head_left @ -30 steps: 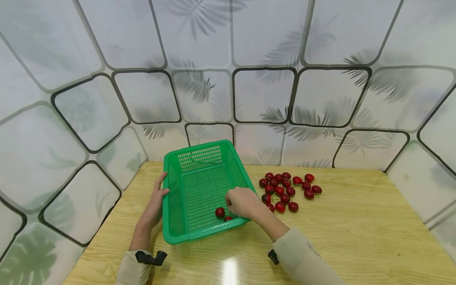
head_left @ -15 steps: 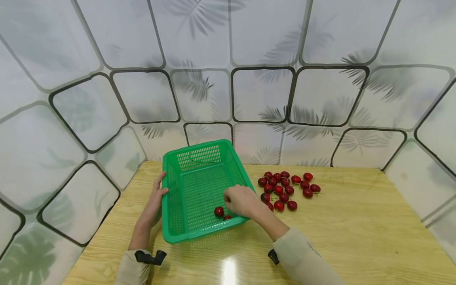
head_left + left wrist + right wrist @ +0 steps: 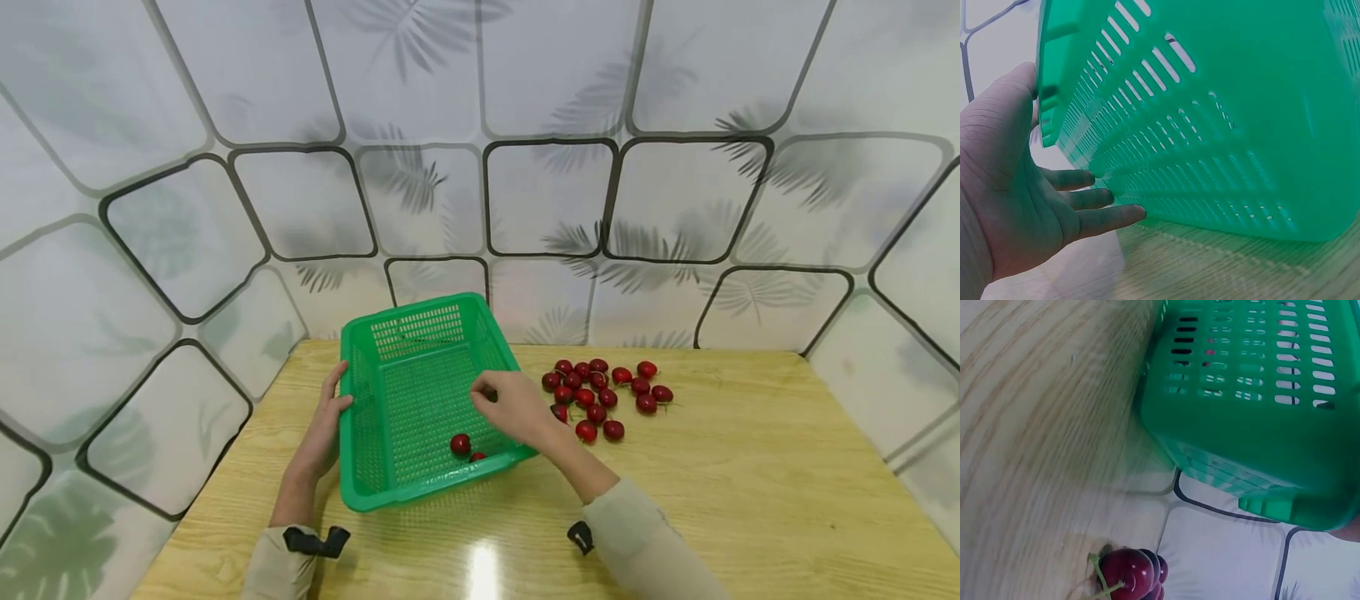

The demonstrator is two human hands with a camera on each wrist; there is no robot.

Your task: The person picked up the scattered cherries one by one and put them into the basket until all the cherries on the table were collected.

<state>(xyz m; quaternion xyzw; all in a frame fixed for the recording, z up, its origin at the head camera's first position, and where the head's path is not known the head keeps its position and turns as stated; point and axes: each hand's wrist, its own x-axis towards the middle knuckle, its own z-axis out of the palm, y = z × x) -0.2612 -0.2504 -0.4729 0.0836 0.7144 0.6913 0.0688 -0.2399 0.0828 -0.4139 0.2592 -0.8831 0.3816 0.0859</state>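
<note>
Left hand at left side of green basket, fingers loosely extended, touching rim. Right hand over basket's right side, fingers bent (cannot tell whether they grasp anything). Basket on desk; two cherries visible inside, near front edge. Cluster of cherries (some with stems) lying right of basket.
</note>
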